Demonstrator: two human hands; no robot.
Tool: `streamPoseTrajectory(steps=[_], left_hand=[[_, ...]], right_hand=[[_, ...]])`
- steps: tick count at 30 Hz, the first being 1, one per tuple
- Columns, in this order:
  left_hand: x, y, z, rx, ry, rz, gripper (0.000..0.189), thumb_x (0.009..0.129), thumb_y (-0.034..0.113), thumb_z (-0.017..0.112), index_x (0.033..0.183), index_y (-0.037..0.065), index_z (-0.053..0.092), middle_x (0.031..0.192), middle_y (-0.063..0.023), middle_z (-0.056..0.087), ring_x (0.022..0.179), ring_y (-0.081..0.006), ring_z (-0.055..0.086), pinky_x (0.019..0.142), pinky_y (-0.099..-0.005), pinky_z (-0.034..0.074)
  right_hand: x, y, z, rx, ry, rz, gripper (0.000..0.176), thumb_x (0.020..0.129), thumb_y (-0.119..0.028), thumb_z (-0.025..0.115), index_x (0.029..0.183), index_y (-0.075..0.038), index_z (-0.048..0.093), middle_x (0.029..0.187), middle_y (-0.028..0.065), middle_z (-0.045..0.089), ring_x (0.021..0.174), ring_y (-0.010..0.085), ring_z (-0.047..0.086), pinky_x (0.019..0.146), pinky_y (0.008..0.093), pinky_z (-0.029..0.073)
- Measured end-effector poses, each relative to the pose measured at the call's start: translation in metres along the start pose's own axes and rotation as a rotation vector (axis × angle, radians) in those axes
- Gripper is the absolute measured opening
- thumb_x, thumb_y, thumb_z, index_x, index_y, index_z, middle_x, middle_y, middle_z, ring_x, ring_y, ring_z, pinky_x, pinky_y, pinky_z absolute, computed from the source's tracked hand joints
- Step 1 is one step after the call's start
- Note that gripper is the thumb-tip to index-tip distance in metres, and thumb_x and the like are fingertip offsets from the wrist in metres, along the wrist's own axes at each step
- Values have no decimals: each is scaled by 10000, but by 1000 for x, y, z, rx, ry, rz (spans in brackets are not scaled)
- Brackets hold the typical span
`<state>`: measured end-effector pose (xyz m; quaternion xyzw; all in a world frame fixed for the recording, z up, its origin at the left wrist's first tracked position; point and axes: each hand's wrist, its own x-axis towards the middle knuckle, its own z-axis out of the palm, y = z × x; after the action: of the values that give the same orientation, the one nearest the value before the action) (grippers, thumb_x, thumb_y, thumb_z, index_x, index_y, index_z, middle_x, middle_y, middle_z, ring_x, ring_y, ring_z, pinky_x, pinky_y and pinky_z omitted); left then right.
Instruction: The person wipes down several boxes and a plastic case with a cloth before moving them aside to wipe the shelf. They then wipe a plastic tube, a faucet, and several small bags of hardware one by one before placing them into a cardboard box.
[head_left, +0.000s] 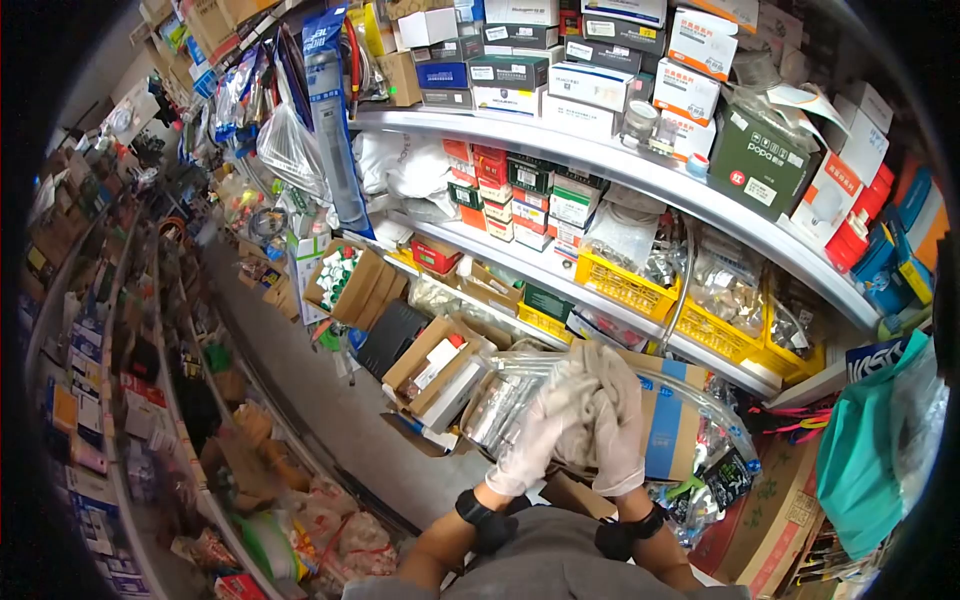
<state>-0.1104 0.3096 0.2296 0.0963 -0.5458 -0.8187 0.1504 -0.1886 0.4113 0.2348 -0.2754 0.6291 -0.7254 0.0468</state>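
Both my hands wear thin white gloves and come together in front of my body. My left hand (532,432) presses in from the left and my right hand (621,440) from the right. Bunched between them is a crumpled grey-beige cloth (583,392), which hides most of my fingers. Just below and behind the hands, an open carton holds clear plastic-wrapped pieces (497,408). A cardboard box with a blue stripe (668,425) lies right beside my right hand.
Shelves (610,160) packed with small boxes rise ahead. Yellow baskets (715,335) of wrapped parts fill the lower shelf. Open cartons (432,370) line the floor to the left, along the aisle (290,370). A green bag (868,450) hangs at the right.
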Motion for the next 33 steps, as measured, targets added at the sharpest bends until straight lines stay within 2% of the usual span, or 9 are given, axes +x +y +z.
streamPoseTrajectory(steps=[4,7,9,11,13,20,25,28,33], left_hand=[[65,24,-40,262,213,385,586,904,241,592,1413,11,415,1511,-150,374,1387,-234,372,1159,-359,277],[125,97,-64,79,382,409,759,788,167,750,1427,47,358,1307,-116,514,1200,-216,521,1007,-357,465],[167,132,-98,336,431,642,668,824,203,731,1394,64,410,1288,-95,522,1169,-217,541,990,-350,464],[182,183,-100,212,436,548,564,866,177,681,1357,48,435,1227,-123,569,1047,-214,602,883,-331,523],[237,195,-152,323,508,715,534,873,66,643,1349,35,402,1197,-120,592,983,-195,626,807,-295,541],[329,211,-199,746,648,817,614,790,103,679,1355,18,454,1268,-174,544,1145,-278,564,971,-338,473],[281,202,-137,1314,656,607,643,760,251,697,1356,88,519,1314,-209,463,1205,-358,519,1037,-377,422],[263,209,-127,1142,458,750,513,788,216,683,1282,118,589,1310,-181,506,1201,-372,519,1015,-403,442],[263,280,-87,1396,568,1065,466,779,156,603,1245,137,581,1322,-160,505,1207,-364,500,1024,-436,444]], right_hand=[[-4,-20,-9,-196,-60,0,621,929,-189,600,1483,-46,359,1489,131,417,1360,255,404,1123,386,317],[-13,-3,-25,-100,0,91,615,936,-183,587,1486,-43,350,1488,137,418,1347,263,428,1105,391,348],[-14,0,-35,-34,57,113,582,963,-212,572,1476,-34,363,1424,167,483,1307,264,474,1090,389,368],[-18,4,-45,-52,119,132,577,977,-249,576,1469,-29,372,1377,175,524,1272,260,505,1083,384,376],[-21,0,-51,-64,149,149,577,983,-274,579,1463,-23,380,1368,173,529,1256,258,515,1078,380,379],[-34,17,-65,-85,255,212,515,1001,-224,545,1435,13,400,1335,155,549,1221,226,534,1051,357,401],[-35,31,-54,-33,243,246,460,996,-177,550,1400,18,447,1271,139,588,1170,212,561,1021,340,424],[-28,17,-42,-55,175,232,454,992,-168,558,1397,10,456,1242,133,603,1145,203,571,1000,330,436],[-25,15,-38,-56,158,229,445,992,-172,560,1389,8,471,1227,132,610,1120,192,571,985,322,440]])
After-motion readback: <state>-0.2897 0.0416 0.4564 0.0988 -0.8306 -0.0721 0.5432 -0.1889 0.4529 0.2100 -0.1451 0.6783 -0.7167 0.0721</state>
